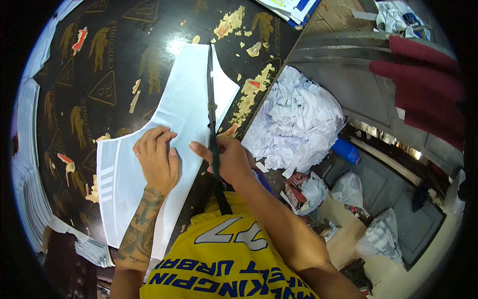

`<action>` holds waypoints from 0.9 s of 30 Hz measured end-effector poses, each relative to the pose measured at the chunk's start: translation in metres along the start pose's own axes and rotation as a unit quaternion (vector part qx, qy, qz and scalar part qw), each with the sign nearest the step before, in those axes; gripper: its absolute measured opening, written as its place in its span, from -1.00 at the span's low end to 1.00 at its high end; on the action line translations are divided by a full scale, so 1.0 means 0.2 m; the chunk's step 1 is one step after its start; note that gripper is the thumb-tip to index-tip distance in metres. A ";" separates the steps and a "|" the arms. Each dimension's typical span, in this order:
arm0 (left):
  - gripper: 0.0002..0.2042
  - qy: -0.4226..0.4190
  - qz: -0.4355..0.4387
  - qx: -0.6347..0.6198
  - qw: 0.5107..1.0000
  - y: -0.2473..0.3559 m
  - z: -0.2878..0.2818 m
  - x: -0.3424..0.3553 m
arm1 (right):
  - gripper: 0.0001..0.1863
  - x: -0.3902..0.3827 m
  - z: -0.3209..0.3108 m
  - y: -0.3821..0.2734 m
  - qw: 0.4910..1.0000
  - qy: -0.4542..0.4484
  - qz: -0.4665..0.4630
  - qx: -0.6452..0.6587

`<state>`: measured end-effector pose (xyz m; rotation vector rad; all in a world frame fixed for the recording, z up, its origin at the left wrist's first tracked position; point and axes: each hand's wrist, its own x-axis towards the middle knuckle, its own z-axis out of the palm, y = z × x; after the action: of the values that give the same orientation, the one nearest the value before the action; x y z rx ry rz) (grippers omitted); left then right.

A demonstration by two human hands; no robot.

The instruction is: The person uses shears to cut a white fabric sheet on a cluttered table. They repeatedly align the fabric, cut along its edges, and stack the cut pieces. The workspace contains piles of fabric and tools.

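A white cut fabric piece (184,89), with pale stripes at its lower left, lies on the dark table (74,109). My left hand (157,157) rests on it, fingers apart and slightly bent, pressing near the middle. My right hand (226,159) grips long scissors (211,117) with dark green handles at the fabric's right side. The blades point away from me along the fabric, near its upper right part; whether they are parted I cannot tell.
Yellowish crusted patches (249,99) dot the table. Stacked pale fabric (27,164) lines its left edge. Right of the table are a heap of white scraps (294,117), maroon cloth (418,84), a blue rolled item (347,151) and plastic bags (381,236) below.
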<state>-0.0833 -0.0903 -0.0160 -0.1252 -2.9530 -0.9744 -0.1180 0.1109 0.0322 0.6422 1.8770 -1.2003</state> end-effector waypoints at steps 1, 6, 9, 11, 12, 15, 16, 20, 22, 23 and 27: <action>-0.71 0.000 -0.007 -0.003 1.000 0.01 -0.01 0.01 | -0.37 0.01 -0.04 -0.02 0.999 -0.023 -0.004 0.034; -0.82 0.031 -0.092 -0.033 0.995 0.19 -0.02 0.20 | -0.59 -0.01 -0.47 -0.15 0.995 0.025 -0.096 0.030; -0.70 0.094 -0.092 -0.005 0.991 0.44 0.13 0.45 | -0.51 -0.02 -0.80 -0.28 0.968 0.080 -0.192 -0.140; -0.73 0.097 -0.133 0.059 0.985 0.62 0.27 0.62 | -0.50 -0.01 -0.96 -0.41 0.956 0.057 -0.250 -0.144; -0.77 0.046 -0.134 0.163 0.976 0.72 0.34 0.68 | -0.51 -0.01 -1.03 -0.47 0.957 0.042 -0.251 -0.135; -0.72 -0.309 0.123 -0.169 0.928 1.02 0.48 0.69 | -0.58 0.09 -1.13 -0.68 0.937 -0.029 -0.315 -0.150; -0.68 -0.231 0.094 -0.233 0.940 1.04 0.47 0.64 | -0.58 0.13 -1.15 -0.73 0.932 -0.047 -0.320 -0.166; -0.35 0.154 -0.253 -0.201 0.933 0.81 0.21 0.06 | -0.57 0.29 -1.13 -0.84 0.914 -0.099 -0.326 -0.220; -0.27 0.298 -0.475 0.078 0.824 0.50 0.03 -0.37 | -0.58 0.33 -1.09 -0.81 0.908 -0.126 -0.315 -0.248; -0.19 0.311 -0.611 0.198 0.701 0.35 -0.04 -0.59 | -0.58 0.34 -1.07 -0.78 0.908 -0.144 -0.307 -0.246; 0.15 0.210 -0.770 0.168 0.578 -0.17 -0.13 -1.25 | -0.57 0.32 -0.98 -0.62 0.899 -0.198 -0.280 -0.273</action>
<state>0.1623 -0.1492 -0.0293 2.4795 -2.0116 -0.1317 -0.3162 0.2368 0.0850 -0.4528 1.9553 -0.9584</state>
